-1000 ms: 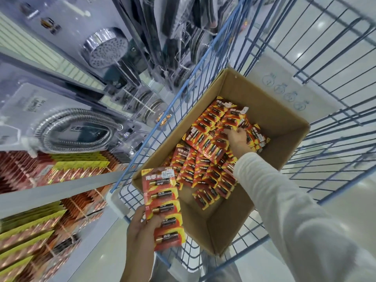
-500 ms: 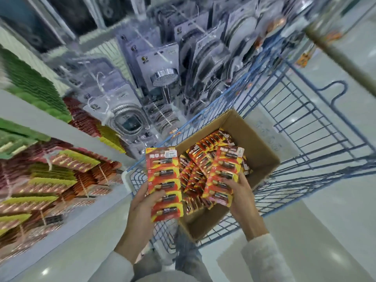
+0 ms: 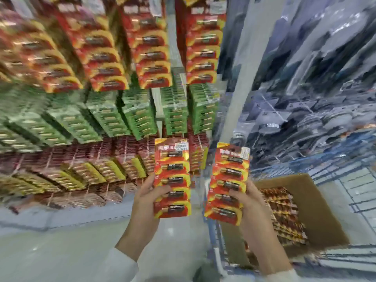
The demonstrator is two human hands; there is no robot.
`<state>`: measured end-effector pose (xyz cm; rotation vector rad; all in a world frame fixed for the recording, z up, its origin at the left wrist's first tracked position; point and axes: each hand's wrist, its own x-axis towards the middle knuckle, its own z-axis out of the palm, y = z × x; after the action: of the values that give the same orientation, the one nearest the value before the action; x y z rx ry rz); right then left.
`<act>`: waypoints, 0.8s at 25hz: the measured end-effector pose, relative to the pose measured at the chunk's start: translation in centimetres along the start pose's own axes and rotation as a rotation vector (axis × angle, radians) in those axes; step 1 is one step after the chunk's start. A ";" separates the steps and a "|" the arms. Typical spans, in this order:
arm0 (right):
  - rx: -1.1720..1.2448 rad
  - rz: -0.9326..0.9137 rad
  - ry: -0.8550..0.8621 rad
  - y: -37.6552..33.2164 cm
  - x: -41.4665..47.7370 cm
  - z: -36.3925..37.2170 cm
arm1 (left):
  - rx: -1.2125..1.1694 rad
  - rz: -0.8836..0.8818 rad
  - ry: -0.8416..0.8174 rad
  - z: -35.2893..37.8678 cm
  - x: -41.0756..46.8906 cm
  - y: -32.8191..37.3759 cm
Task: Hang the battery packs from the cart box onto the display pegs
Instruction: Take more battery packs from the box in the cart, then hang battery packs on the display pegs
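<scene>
At far left the display rack is blurred by motion. Rows of hung red-and-yellow packs (image 3: 126, 47) fill its top, green packs (image 3: 132, 115) the band below, and darker red and yellow-green packs (image 3: 101, 169) the lowest band above the pale floor (image 3: 61, 241); the pegs themselves cannot be made out. In front of the lowest band the left hand (image 3: 145, 206) grips a tall left battery pack (image 3: 175, 169) by its lower half, thumb laid across the front and fingers behind. The card stands upright, and most of it rises above the hand. Just beside it, apart and not touching, the right hand (image 3: 252, 212) clamps the right battery pack (image 3: 225, 171) the same way, from the card's right edge. This card tilts slightly left at its foot, and its top reaches about level with the other pack's top. Both packs are out of the box, held up before the rack. To the right and lower, the cardboard box (image 3: 321, 216) sits in the blue wire cart (image 3: 350, 169), with more boxed packs (image 3: 282, 218) lying inside, near the right wrist. Blurred grey blister packages (image 3: 305, 98) hang above the cart.
</scene>
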<state>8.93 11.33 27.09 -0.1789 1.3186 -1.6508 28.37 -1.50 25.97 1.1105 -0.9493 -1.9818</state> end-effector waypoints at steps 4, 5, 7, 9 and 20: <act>-0.023 0.005 -0.164 3.0 -2.5 11.1 | -0.116 0.115 0.116 -9.7 -4.2 5.6; -0.036 -0.001 -0.200 4.0 -3.1 13.8 | -0.122 0.150 0.163 -12.0 -5.4 6.8; -0.067 0.001 -0.266 6.2 -4.3 18.6 | -0.118 0.208 0.252 -16.5 -7.8 8.9; -0.090 0.034 -0.331 8.3 -5.1 22.5 | -0.123 0.246 0.316 -19.9 -10.0 10.7; -0.260 0.234 -0.591 16.3 -8.6 43.2 | -0.233 0.444 0.665 -35.2 -17.3 18.3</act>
<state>50.05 -9.88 34.89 -0.5965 1.0403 -1.1044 70.42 -6.25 35.11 1.1843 -0.5278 -1.2028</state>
